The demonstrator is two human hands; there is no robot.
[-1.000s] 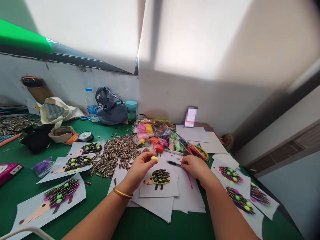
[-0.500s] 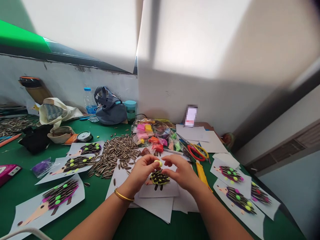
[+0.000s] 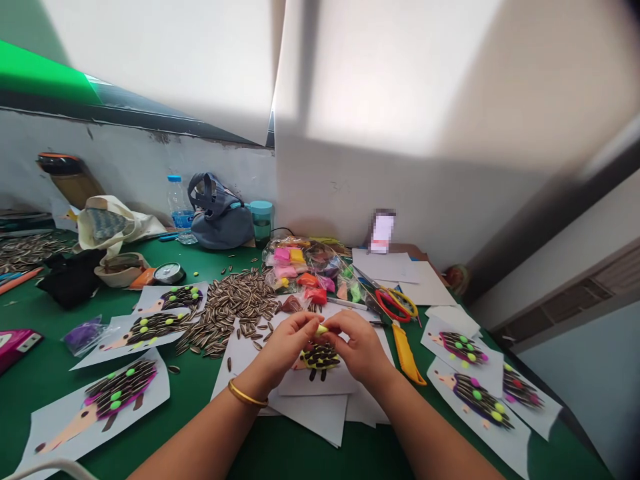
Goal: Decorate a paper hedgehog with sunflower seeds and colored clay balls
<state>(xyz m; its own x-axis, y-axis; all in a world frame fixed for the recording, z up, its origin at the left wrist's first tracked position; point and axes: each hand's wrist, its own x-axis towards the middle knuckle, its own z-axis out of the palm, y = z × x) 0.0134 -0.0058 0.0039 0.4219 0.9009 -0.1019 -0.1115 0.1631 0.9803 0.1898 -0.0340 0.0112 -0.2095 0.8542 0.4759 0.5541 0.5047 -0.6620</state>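
Note:
Between my two hands is a small pale yellow lump of clay (image 3: 322, 329). My left hand (image 3: 290, 343), with a gold bangle at the wrist, pinches it from the left. The fingers of my right hand (image 3: 356, 343) close on it from the right. Just below lies a white sheet (image 3: 320, 386) with a hedgehog figure (image 3: 321, 359) of yellow clay and dark seeds, its upper part hidden by my fingers. More white papers (image 3: 320, 417) lie under that sheet. A heap of striped seeds (image 3: 233, 307) is to the left of my hands.
Finished hedgehog pictures lie at left (image 3: 115, 400) and right (image 3: 480, 407). Behind my hands are bagged coloured clay (image 3: 300, 270) and red-handled scissors (image 3: 393, 305). A yellow cutter (image 3: 407, 357) lies beside my right hand. A bottle, blue bag and phone stand along the wall.
My right hand has moved left and its fingers have closed on the yellow clay, which earlier only my left hand held.

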